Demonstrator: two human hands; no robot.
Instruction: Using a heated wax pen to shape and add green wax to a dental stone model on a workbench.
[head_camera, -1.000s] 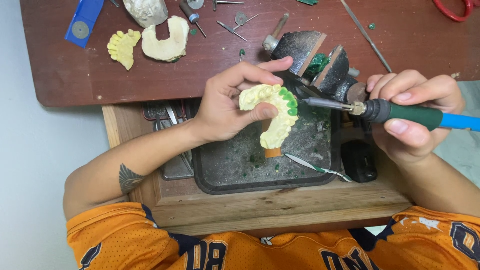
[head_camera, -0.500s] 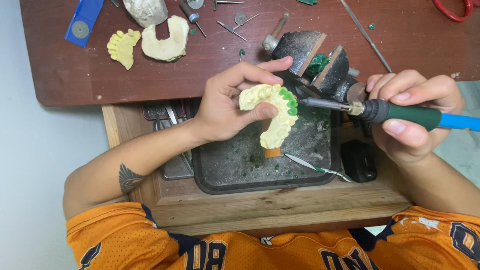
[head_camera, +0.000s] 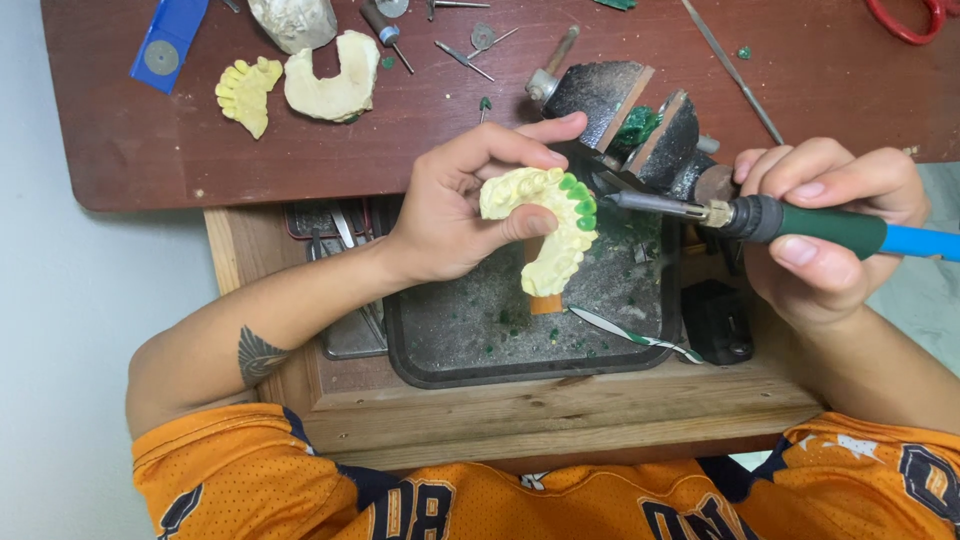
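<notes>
My left hand (head_camera: 450, 215) pinches the yellow dental cast (head_camera: 545, 235) over the black tray (head_camera: 440, 340), my right hand (head_camera: 825, 235) fisted around the green-handled heated wax tool (head_camera: 760, 215), tip at the cast's green wax teeth (head_camera: 580, 200).

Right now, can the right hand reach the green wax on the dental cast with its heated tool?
Probably yes. The right hand holds the heated tool with its tip at the green wax on the dental cast, nothing between.

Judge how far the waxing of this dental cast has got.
Done: green wax covers several teeth at one end of the pale yellow plaster dental arch. In hand: left hand holds it; right hand touches the heated tool's metal tip there. Left: remaining teeth are bare.
</notes>
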